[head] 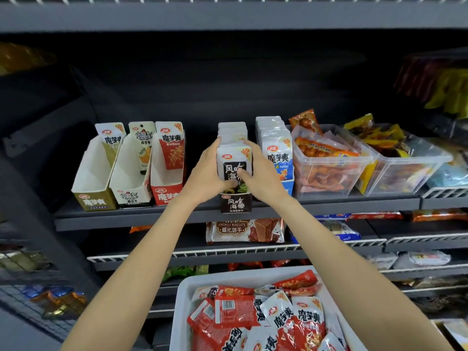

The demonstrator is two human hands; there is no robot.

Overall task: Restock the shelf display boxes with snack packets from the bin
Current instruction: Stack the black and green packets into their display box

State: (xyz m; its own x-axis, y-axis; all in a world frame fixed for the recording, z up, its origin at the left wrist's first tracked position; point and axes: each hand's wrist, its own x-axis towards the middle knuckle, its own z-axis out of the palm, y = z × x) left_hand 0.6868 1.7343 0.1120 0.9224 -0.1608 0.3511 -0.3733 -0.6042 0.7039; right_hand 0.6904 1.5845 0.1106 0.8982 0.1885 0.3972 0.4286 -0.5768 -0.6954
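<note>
Three near-empty display boxes (pixel 131 178) sit left on the shelf (pixel 131 219), left hand (pixel 211 173) and right hand (pixel 260 173) clamp the front packet (pixel 234 164) standing in the black box (pixel 235 203), white bin (pixel 187 300) of red packets below.

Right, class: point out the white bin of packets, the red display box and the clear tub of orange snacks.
white bin (pixel 182 295): head view, bare left rim.
red display box (pixel 166 193): head view, front panel.
clear tub (pixel 329 173): head view, front wall.
</note>
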